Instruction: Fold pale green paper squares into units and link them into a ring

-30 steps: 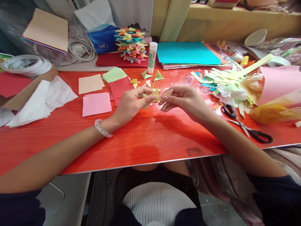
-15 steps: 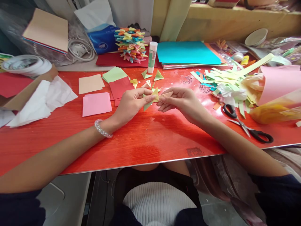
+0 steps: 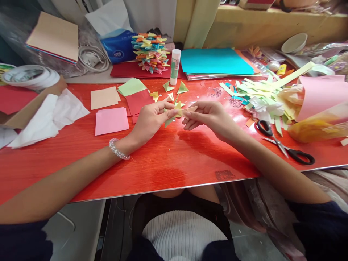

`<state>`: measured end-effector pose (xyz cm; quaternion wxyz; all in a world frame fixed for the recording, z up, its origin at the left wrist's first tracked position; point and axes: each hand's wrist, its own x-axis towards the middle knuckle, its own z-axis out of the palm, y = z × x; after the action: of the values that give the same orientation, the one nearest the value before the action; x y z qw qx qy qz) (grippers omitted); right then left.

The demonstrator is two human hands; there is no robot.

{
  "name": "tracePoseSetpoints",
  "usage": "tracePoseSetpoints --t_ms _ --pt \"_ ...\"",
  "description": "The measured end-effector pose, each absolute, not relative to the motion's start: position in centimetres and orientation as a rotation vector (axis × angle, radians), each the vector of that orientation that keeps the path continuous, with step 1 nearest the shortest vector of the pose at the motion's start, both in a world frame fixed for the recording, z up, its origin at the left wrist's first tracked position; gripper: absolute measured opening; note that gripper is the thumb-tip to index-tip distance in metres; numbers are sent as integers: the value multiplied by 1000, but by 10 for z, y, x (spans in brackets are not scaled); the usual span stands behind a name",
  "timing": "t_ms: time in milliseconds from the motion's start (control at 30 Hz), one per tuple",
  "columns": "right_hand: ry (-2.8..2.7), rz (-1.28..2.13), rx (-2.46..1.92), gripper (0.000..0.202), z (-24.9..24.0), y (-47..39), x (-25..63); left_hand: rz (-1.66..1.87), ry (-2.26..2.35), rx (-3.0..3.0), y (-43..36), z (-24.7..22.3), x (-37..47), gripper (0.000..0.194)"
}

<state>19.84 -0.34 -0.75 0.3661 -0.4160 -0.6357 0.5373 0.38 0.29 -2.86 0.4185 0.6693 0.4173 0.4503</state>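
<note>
Both hands point(image 3: 152, 120) pinching folded paper point(image 3: 178, 109); glue stick point(image 3: 175, 67) upright beyond; pink squares point(image 3: 111, 121) left, scissors point(image 3: 280, 145) right.

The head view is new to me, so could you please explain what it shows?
There is no machine here: a camera worn on a person's head looks forward and down at their own two bare hands. The left hand holds yellow folded paper, and the right hand pinches a peach paper piece; fingers partly hide where the pieces meet. On the red table, pink squares lie on the left, a glue stick stands upright beyond the hands, and scissors lie on the right near paper strips.
</note>
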Motion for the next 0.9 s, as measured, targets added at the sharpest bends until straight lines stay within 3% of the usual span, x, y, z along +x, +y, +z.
tracePoseSetpoints --t_ms 600,900 --pt "-1440 1477 -1069 26 -22 -1 193 1111 1046 1590 10 -32 3 34" --pt "-1371 1535 -1037 23 -27 -1 190 1093 1107 1519 10 -30 1 25"
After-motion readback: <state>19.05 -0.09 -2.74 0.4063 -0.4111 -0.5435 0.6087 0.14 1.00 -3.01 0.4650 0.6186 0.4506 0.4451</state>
